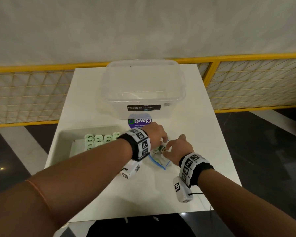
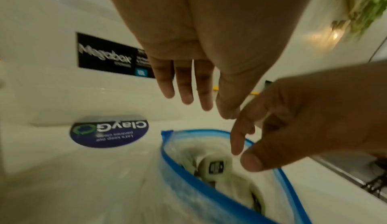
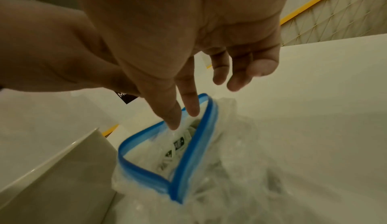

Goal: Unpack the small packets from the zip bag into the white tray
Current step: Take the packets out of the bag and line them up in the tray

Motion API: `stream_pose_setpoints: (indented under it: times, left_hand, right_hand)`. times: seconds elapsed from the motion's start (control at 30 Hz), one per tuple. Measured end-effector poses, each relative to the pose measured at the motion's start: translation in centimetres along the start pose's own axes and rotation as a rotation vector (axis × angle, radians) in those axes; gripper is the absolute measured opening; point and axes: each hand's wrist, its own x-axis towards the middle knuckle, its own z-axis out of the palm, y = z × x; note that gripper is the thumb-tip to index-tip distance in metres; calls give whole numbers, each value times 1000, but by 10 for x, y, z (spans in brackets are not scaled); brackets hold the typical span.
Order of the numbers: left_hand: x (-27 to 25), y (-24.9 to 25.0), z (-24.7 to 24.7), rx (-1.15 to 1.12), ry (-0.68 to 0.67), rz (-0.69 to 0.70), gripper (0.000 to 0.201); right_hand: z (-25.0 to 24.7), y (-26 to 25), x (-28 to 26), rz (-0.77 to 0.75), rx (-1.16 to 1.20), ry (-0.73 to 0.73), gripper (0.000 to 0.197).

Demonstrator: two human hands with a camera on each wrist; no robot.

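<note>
Clear plastic zip bag with blue zipper rim [image 3: 189, 148] lying on white counter [image 1: 186, 106], near middle, mouth spread wide into a triangle. Small pale-green and white packets [image 2: 216, 168] inside bag, visible through mouth; black printed labels on some.

Left hand [image 1: 154, 134] above far side of bag mouth. Fingers [image 2: 184, 85] straight, loosely spread, pointing down, nothing held in left wrist view.

Right hand [image 1: 179, 147] at bag mouth from near side. Thumb and index finger reaching just inside blue rim in right wrist view, tips at or against clear plastic below rim; remaining fingers [image 3: 238, 77] relaxed, apart, hanging free. Firm pinch on bag or packet: cannot tell, contact point blurred. Head view shows a packet between both hands at bag mouth, grip hidden.

White rectangular tray [image 1: 65, 135] on counter left of bag, just beside it. Rows of pale-green packets [image 1: 99, 139] in tray's far part, standing side by side; left forearm crossing over tray's near edge.

Large clear plastic storage box with black "Megabox" label [image 1: 143, 93] at far end of counter, behind bag. Round dark-blue sticker reading "ClayG" [image 2: 108, 130] flat on counter between box and bag. Black wristbands with square black-and-white markers [image 1: 140, 144] on both wrists. Yellow-framed mesh fence [image 1: 246, 82] beyond counter.
</note>
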Motion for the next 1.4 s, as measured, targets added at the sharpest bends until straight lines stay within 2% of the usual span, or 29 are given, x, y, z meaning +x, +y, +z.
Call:
stream_pose_setpoints:
  times: [0.1, 0.2, 0.23, 0.3, 0.4, 0.53, 0.63, 0.73, 0.9, 1.1, 1.23, 1.4]
  left_hand:
    - [23, 12, 20, 193, -105, -13, 32]
    - [34, 11, 36, 252, -266, -61, 33]
    - [35, 9, 39, 252, -282, -71, 35]
    - [35, 7, 42, 239, -255, -95, 43]
    - [33, 6, 46, 53, -180, -199, 63]
    - [32, 7, 54, -153, -66, -318, 83]
    - [30, 3, 60, -257, -10, -389, 90]
    - [25, -3, 69, -276, -18, -467, 82]
    - [17, -1, 80, -23, 23, -536, 69]
    - [18, 3, 71, -114, 224, -334, 49]
    - [20, 4, 65, -32, 199, -277, 40]
    - [18, 2, 51, -30, 172, -240, 13]
  right_hand:
    - [1, 12, -2, -81, -18, -51, 35]
    - [4, 23, 5, -72, -51, -113, 40]
    - [6, 28, 8, -59, -57, -129, 43]
    - [8, 38, 16, -20, -37, -132, 49]
    - [12, 50, 27, 28, 49, -122, 61]
    - [13, 55, 43, -43, 124, -116, 68]
    - [11, 56, 53, -95, 155, -84, 64]
    - [17, 61, 61, -88, 209, -69, 55]
    - [38, 69, 62, -140, 251, -75, 48]
    - [39, 70, 64, -170, 230, -68, 47]
    - [40, 68, 61, -192, 219, -59, 45]
    - [26, 66, 57, -206, 281, 38, 34]
